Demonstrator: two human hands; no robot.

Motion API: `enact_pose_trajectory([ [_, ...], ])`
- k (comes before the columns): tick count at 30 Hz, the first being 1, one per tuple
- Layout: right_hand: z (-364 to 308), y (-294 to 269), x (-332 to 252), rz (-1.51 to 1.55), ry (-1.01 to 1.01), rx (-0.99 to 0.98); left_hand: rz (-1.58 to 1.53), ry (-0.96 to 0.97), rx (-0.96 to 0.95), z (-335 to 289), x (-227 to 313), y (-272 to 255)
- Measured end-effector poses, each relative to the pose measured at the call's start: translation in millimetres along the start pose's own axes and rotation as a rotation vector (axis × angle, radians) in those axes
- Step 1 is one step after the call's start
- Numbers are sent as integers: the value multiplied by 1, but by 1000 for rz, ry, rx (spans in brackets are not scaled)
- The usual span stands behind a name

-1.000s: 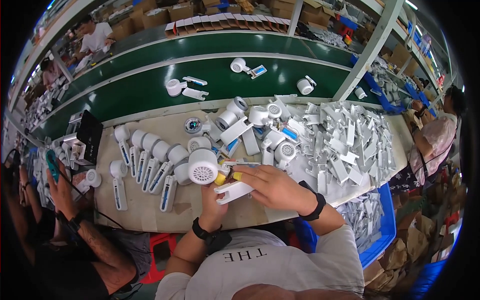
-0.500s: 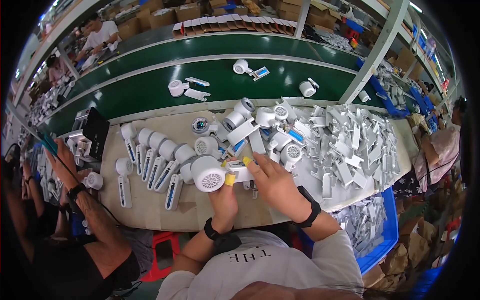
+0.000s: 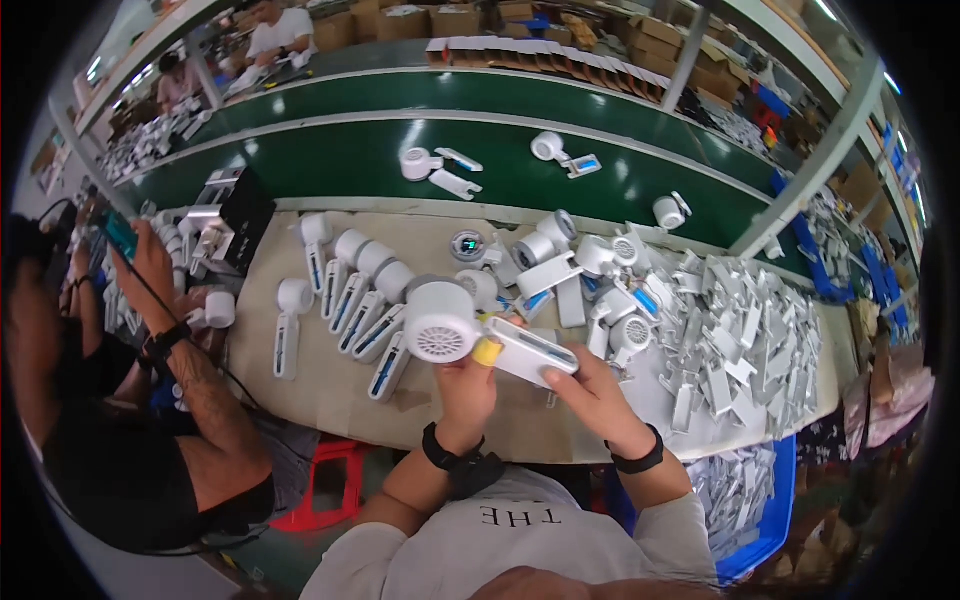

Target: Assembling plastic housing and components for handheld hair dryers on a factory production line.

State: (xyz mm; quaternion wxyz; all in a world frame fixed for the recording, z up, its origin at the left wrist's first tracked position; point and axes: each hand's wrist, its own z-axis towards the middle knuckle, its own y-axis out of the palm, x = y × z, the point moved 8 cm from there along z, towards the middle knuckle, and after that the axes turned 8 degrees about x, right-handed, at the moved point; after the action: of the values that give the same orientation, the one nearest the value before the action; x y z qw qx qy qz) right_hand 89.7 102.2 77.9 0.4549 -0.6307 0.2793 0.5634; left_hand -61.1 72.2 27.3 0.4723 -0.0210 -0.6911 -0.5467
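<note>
A white handheld fan [image 3: 440,318] with a round slotted grille is held in front of me above the table. My left hand [image 3: 466,392], with yellow covers on its fingertips, grips it at the neck, just below the round head. Closed around the far end of the fan's handle [image 3: 528,352] is my right hand [image 3: 600,400], its thumb on top. The handle points right, and a long slot shows along its side. Beyond my hands lie several partly open fans [image 3: 545,270] with blue parts inside.
Several fans [image 3: 350,300] lie in a row at left. A heap of white handle covers [image 3: 735,340] fills the right side, above a blue crate [image 3: 785,500]. Behind runs a green conveyor [image 3: 330,160]. At left are a black device [image 3: 235,220] and a co-worker's hand [image 3: 150,265] with a teal tool.
My right hand has shifted from pressing near the handle's top to grasping its far end. The handle has turned, showing its slotted side. The whole view has swung left.
</note>
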Motion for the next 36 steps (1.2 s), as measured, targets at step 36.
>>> enact_pose_trajectory([
  [36, 419, 91, 25, -862, -507, 179, 2134, 901, 361, 56, 181, -88],
])
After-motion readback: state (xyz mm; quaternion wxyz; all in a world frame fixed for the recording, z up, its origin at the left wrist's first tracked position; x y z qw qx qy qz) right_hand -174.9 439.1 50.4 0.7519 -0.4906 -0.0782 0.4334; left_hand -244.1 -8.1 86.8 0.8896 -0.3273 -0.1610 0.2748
